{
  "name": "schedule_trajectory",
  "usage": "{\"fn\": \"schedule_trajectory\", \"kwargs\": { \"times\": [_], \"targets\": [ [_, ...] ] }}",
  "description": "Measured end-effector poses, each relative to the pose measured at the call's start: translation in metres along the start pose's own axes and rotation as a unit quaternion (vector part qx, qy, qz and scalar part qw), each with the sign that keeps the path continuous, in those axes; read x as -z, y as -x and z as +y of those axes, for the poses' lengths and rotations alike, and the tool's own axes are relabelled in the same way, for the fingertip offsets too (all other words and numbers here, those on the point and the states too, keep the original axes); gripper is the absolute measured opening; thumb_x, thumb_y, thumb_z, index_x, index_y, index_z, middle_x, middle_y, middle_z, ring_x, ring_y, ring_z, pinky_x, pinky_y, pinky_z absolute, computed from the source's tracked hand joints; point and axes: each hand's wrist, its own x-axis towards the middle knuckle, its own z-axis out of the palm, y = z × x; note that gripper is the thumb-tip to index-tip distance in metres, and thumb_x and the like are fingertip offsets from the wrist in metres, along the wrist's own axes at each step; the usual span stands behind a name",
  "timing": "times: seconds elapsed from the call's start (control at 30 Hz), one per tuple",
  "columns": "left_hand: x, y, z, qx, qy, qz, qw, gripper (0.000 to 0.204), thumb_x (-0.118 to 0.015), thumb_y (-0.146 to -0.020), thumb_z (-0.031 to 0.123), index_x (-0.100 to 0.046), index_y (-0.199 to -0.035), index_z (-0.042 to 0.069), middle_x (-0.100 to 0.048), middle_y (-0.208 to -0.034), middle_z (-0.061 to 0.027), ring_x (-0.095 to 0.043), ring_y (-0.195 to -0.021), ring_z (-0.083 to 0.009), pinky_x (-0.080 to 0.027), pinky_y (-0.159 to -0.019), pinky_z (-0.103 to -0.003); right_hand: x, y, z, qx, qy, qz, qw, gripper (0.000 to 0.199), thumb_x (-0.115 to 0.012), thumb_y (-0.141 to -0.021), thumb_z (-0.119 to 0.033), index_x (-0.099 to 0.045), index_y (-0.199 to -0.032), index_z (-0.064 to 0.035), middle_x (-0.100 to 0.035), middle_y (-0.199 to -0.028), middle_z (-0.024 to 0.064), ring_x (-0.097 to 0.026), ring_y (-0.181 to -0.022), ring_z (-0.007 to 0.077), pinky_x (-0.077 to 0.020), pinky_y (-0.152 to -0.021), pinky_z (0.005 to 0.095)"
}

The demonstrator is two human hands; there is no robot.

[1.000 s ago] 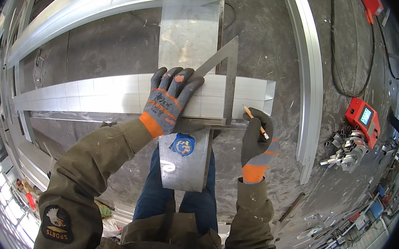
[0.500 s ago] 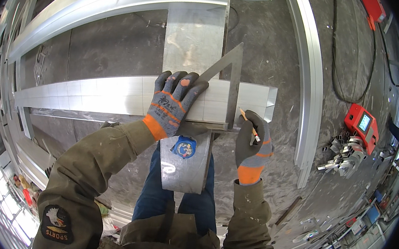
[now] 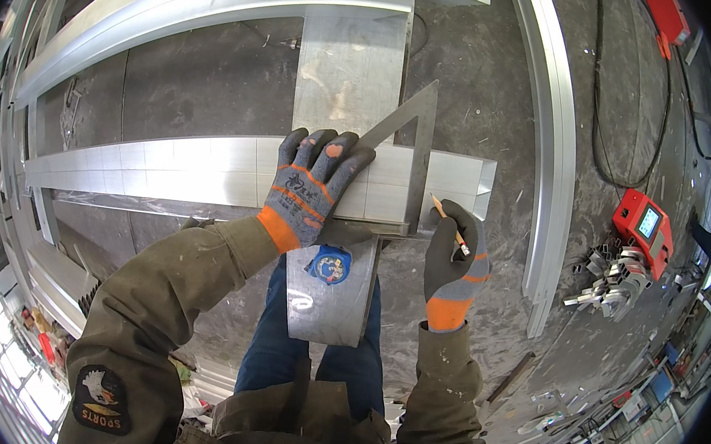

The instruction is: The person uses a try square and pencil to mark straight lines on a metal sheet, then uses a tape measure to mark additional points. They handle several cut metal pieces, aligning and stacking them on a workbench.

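At left we list long pale metal profiles [image 3: 214, 3], curving across the upper part of the view, and below them one flat silvery bar [image 3: 197, 162], ruled with thin crosswise and lengthwise lines, lying from left to right across a broad metal support [image 3: 350, 70]. Next, we enter the left hand [image 3: 312, 184], in a grey glove with orange bands: fingers laid over the bar, thumb at its near edge, holding a triangular metal set square [image 3: 420, 164] against it. Nearer the body, on the support, one blue round tape measure [image 3: 331, 264]. The set square's straight arm crosses the bar near its right end. Just right of that arm we record one pencil [image 3: 462, 243], pinched in the gloved right hand [image 3: 449, 271], its sharpened end over the bar; whether the point touches, we cannot tell. Farther right, apart from the bar: one long metal profile [image 3: 552, 139] running away from the body; then, on the floor, a heap of short metal offcuts [image 3: 614, 279] beside a red device with a lit screen [image 3: 634, 212].
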Motion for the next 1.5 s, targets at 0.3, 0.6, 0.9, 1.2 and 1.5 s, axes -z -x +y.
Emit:
{"fn": "schedule_trajectory", "kwargs": {
  "times": [0.3, 0.6, 0.9, 1.2, 1.5],
  "targets": [
    [0.004, 0.0, 0.001, 0.014, 0.031, -0.027, 0.999, 0.1, -0.069, -0.074, 0.077, -0.046, -0.151, 0.019, -0.04, -0.148, -0.0165, -0.039, -0.136, -0.042, -0.022, -0.115, -0.062, -0.001, -0.004, 0.002, 0.073, 0.04, -0.038, 0.996, 0.02, -0.062, -0.098, -0.005, -0.07, -0.116, 0.0003, -0.071, -0.108, 0.0148, -0.069, -0.094, 0.0239, -0.055, -0.082, 0.0355],
    [0.003, -0.002, 0.0, -0.004, 0.022, -0.004, 1.0, 0.106, -0.081, -0.062, 0.072, -0.053, -0.144, 0.01, -0.042, -0.146, -0.0194, -0.039, -0.135, -0.0424, -0.025, -0.114, -0.062, 0.005, -0.001, -0.005, 0.107, 0.072, -0.036, 0.991, 0.014, -0.068, -0.09, -0.002, -0.069, -0.104, -0.0004, -0.071, -0.103, 0.0158, -0.068, -0.097, 0.0344, -0.0556, -0.081, 0.0405],
    [0.006, -0.001, 0.002, 0.016, 0.05, -0.031, 0.998, 0.092, -0.074, -0.078, 0.059, -0.043, -0.153, 0.017, -0.041, -0.146, -0.0161, -0.039, -0.134, -0.0395, -0.023, -0.116, -0.061, 0.004, -0.022, -0.022, -0.018, -0.034, -0.016, 0.999, 0.015, -0.065, -0.092, 0.001, -0.071, -0.106, -0.0006, -0.072, -0.095, 0.0157, -0.071, -0.086, 0.0275, -0.0558, -0.078, 0.0349],
    [0.009, -0.002, 0.001, 0.011, 0.062, -0.031, 0.998, 0.093, -0.072, -0.078, 0.064, -0.043, -0.152, 0.016, -0.041, -0.146, -0.0151, -0.039, -0.134, -0.0396, -0.022, -0.116, -0.061, -0.019, -0.045, -0.02, 0.031, 0.041, 0.001, 0.999, 0.016, -0.063, -0.097, -0.01, -0.072, -0.106, -0.0014, -0.074, -0.102, 0.0153, -0.072, -0.09, 0.0299, -0.0564, -0.081, 0.0376],
    [0.01, -0.003, 0.003, 0.005, 0.06, -0.008, 0.998, 0.088, -0.069, -0.082, 0.062, -0.044, -0.152, 0.015, -0.041, -0.144, -0.0148, -0.04, -0.132, -0.0384, -0.022, -0.116, -0.059, -0.02, -0.047, -0.01, 0.087, 0.061, -0.001, 0.994, 0.018, -0.061, -0.101, -0.012, -0.072, -0.111, -0.0014, -0.074, -0.099, 0.0108, -0.069, -0.087, 0.0177, -0.0553, -0.078, 0.0323]
  ]
}}
